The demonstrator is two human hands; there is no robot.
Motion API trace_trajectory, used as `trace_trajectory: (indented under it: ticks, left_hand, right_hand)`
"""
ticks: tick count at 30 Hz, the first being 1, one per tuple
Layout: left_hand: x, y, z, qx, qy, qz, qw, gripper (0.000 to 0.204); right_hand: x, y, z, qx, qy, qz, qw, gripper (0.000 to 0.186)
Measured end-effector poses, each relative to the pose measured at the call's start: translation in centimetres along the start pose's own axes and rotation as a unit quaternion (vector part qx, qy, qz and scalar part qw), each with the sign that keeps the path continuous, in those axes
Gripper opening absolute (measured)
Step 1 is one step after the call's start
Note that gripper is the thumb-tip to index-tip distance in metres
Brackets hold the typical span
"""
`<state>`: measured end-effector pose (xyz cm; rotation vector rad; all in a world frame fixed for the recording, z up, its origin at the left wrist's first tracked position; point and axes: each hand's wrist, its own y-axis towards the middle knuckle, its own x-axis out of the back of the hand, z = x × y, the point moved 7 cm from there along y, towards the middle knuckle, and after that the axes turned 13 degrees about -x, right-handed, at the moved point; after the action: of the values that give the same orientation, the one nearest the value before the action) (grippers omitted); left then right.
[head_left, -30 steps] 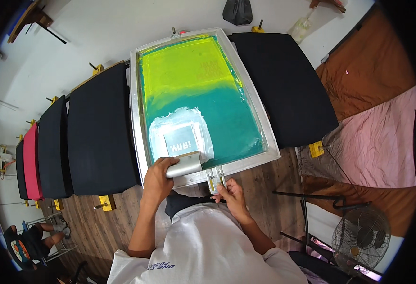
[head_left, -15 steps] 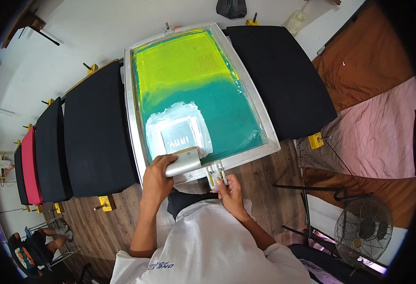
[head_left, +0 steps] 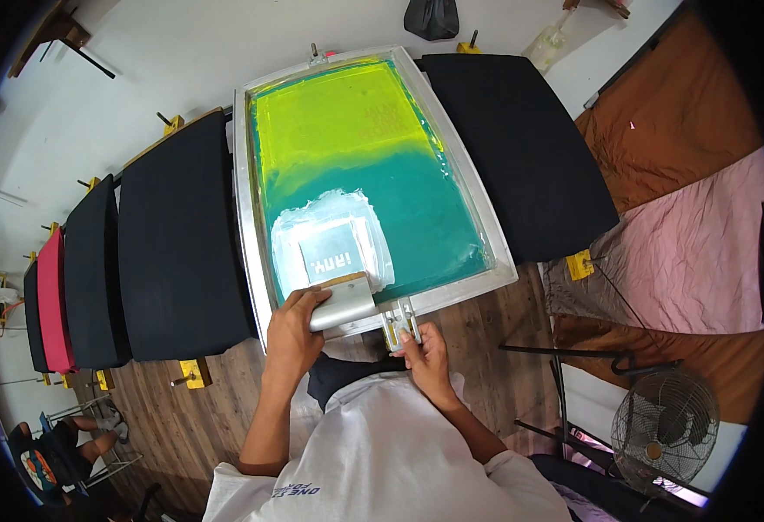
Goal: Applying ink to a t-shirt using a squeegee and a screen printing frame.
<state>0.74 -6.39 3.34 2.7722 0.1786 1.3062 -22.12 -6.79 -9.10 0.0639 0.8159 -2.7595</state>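
A silver-framed printing screen (head_left: pixel 476 184) lies in front of me, its mesh yellow-green at the far part and teal nearer. White ink (head_left: pixel 373 230) surrounds a small rectangular design at the near left of the mesh. My left hand (head_left: pixel 293 329) is closed around a metal-handled squeegee (head_left: pixel 347 301), which rests at the near end of the screen beside the white ink. My right hand (head_left: pixel 426 355) grips a metal bracket (head_left: pixel 399 324) at the middle of the near frame edge, thumb on top.
Black-covered printing boards (head_left: pixel 177 252) stand to the left, with a red one (head_left: pixel 54 300) among them. Another black board (head_left: pixel 521 157) is on the right. A fan (head_left: pixel 665 431) stands at the lower right. Brown and pink cloth (head_left: pixel 660 226) hangs at right. Another person (head_left: pixel 64 457) is at the lower left.
The squeegee has tipped slightly, showing more of its flat metal face. Both hands keep their holds. The whole view has shifted a little.
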Motion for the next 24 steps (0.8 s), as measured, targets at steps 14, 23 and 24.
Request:
trace_trajectory:
  ticks: [14, 23, 24]
  left_hand:
    - [0.0, 0.2, 0.0, -0.015, 0.006, 0.008, 1.000, 0.057]
    - [0.2, 0.4, 0.1, -0.018, 0.005, 0.011, 1.000, 0.056]
    - [0.2, 0.4, 0.1, -0.015, 0.006, 0.015, 1.000, 0.056]
  right_hand:
    - [0.0, 0.0, 0.4, 0.028, 0.004, -0.012, 1.000, 0.022]
    - [-0.3, -0.1, 1.1, 0.031, 0.022, -0.019, 0.999, 0.023]
    - [-0.3, -0.1, 1.0, 0.031, 0.023, -0.019, 0.999, 0.023]
